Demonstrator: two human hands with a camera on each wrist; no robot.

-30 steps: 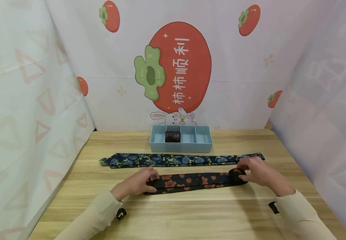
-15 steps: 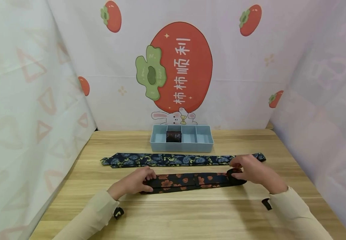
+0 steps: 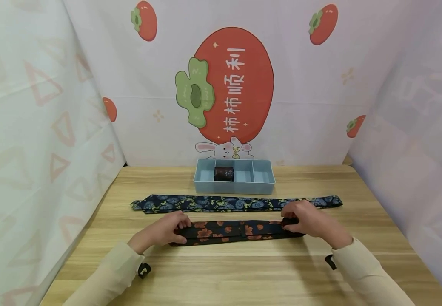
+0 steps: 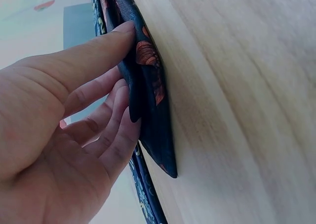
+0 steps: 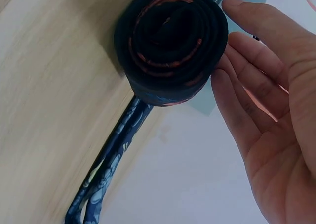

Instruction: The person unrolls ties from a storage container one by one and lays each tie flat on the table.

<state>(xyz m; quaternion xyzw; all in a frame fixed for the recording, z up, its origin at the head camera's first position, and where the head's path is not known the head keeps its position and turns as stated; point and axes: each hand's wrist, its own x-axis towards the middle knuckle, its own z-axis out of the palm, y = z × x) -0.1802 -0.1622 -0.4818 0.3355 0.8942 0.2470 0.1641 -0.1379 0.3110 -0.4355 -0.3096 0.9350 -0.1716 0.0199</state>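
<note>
A black necktie with orange flowers [image 3: 224, 231] stretches across the table, its right end wound into a spiral roll [image 5: 170, 46]. My left hand [image 3: 164, 229] holds the flat left end; in the left wrist view its thumb and fingers [image 4: 123, 130] pinch the fabric near the pointed tip. At the other end my right hand [image 3: 308, 221] has its thumb and fingers curled about the roll, which it partly hides in the head view. Behind lies a navy necktie with blue and yellow patterns [image 3: 240, 204], laid flat lengthwise.
A light blue box with several compartments [image 3: 234, 188] stands at the back of the wooden table [image 3: 221, 276]. A dark rolled necktie [image 3: 223, 174] sits in its second compartment from the left. Patterned cloth [image 3: 301, 106] hangs at the back and both sides.
My right hand has moved left along with the roll, so the flat stretch is shorter. The left hand and the tie's left end have shifted slightly left.
</note>
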